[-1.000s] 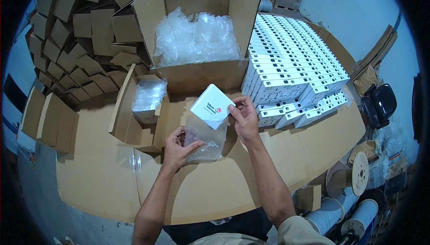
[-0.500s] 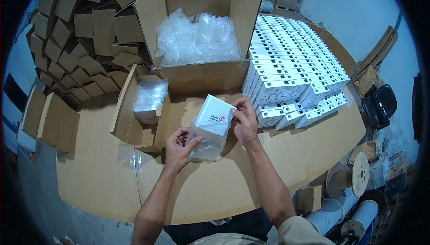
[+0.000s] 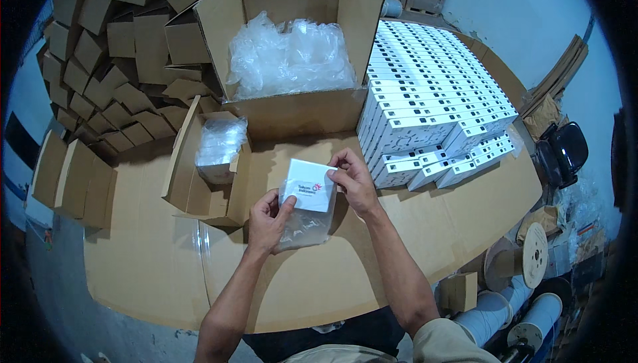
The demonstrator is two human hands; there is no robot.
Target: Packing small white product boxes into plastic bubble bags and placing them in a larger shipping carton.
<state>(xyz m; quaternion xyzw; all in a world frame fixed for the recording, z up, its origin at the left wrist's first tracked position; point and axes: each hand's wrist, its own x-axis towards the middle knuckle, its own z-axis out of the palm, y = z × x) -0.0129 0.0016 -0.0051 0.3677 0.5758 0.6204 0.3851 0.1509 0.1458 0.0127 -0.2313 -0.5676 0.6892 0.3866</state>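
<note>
A flat white square box (image 3: 310, 176) with a small printed logo sits partly inside a clear plastic bag (image 3: 307, 225), its upper part sticking out of the bag's mouth. My left hand (image 3: 269, 220) is closed on the bag's left side, the thumb pressed on its front over the box. At the box's upper right corner, my right hand (image 3: 355, 182) pinches the edge between thumb and fingers. Just left of my hands stands an open narrow carton (image 3: 234, 207) holding several plastic-wrapped items (image 3: 221, 144).
Behind stands a large open carton (image 3: 292, 114) filled with clear plastic bags (image 3: 289, 57). Stacked white units (image 3: 425, 107) rise at the right. Many brown cartons (image 3: 119, 64) are piled at the far left. Cable spools (image 3: 533, 257) lie beyond the table's (image 3: 425, 243) right edge.
The white box has slid lower into the bag and turned more upright. Both hands have shifted slightly, and the bag hangs a little lower.
</note>
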